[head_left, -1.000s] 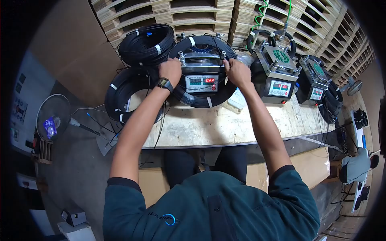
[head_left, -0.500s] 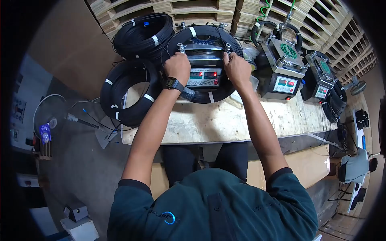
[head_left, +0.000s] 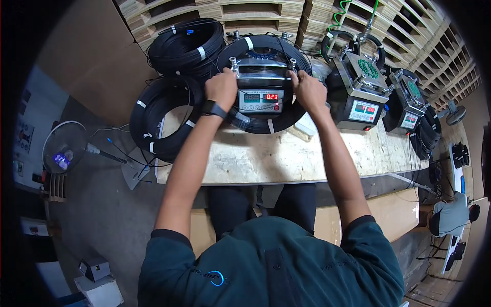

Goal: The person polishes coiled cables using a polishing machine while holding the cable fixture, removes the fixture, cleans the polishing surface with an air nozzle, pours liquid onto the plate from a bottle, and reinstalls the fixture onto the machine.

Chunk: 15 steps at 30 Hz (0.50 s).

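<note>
A tabletop machine (head_left: 261, 82) with a metal top plate and a red-lit digital display (head_left: 261, 101) stands on the bench ahead of me. Around it rests a large coil of black cable (head_left: 271, 126), bound with white tape. My left hand (head_left: 222, 93) is closed at the plate's left front corner, just below a metal knob (head_left: 233, 63). At the right front corner my right hand (head_left: 310, 93) has its fingers curled beside another knob (head_left: 292, 63). Both palms face away, so what the fingers grip is hidden. A blue beaded ring (head_left: 261, 53) sits partly visible behind the plate.
More black cable coils (head_left: 163, 146) lie at the left, others stacked behind. Two similar machines (head_left: 362, 94) with green beaded rings stand right on the wooden bench (head_left: 255, 158). Pallets (head_left: 261, 13) line the back. A person (head_left: 451, 214) sits far right.
The display has gone from two lit red numbers to a single 0.23 reading on its right side. My hands have shifted slightly and stay at the machine's corners.
</note>
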### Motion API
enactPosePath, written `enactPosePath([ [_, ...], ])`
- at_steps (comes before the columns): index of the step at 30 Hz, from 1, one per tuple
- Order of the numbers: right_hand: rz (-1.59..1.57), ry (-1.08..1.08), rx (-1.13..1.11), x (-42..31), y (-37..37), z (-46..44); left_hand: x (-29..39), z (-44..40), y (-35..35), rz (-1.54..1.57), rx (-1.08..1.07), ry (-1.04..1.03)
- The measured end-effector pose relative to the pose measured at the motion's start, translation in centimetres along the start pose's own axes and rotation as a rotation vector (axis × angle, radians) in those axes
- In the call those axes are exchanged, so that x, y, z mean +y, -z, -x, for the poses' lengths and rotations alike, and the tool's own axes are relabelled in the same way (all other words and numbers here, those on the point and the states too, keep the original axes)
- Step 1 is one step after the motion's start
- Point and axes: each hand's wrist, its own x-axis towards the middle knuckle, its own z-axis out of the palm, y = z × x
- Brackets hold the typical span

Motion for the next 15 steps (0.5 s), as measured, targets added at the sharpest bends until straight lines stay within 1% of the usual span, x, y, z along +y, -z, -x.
enactPosePath([
  [1,0.020,0.025,-0.040,0.9,0.5,-0.3,-1.3,-0.1,0.5,0.020,-0.048,-0.069],
  [2,0.035,0.047,-0.052,1.9,0.8,-0.9,-2.6,-0.2,0.8,0.021,-0.034,-0.104],
  [5,0.054,0.068,-0.216,3.6,1.8,-2.5,-4.8,-0.8,0.2,-0.087,0.077,-0.235],
  [7,0.049,0.072,-0.262,3.8,2.3,-2.8,-4.7,-1.0,0.2,-0.113,0.092,-0.256],
  [10,-0.049,0.109,-0.271,4.3,2.1,-2.9,-5.0,-0.9,-0.1,-0.128,0.116,-0.283],
  [12,-0.049,0.079,-0.320,4.3,2.3,-3.2,-5.2,-1.1,-0.2,-0.100,0.133,-0.308],
  [15,-0.042,0.034,-0.382,4.3,2.6,-3.8,-5.2,-1.2,-0.2,-0.120,0.099,-0.291],
])
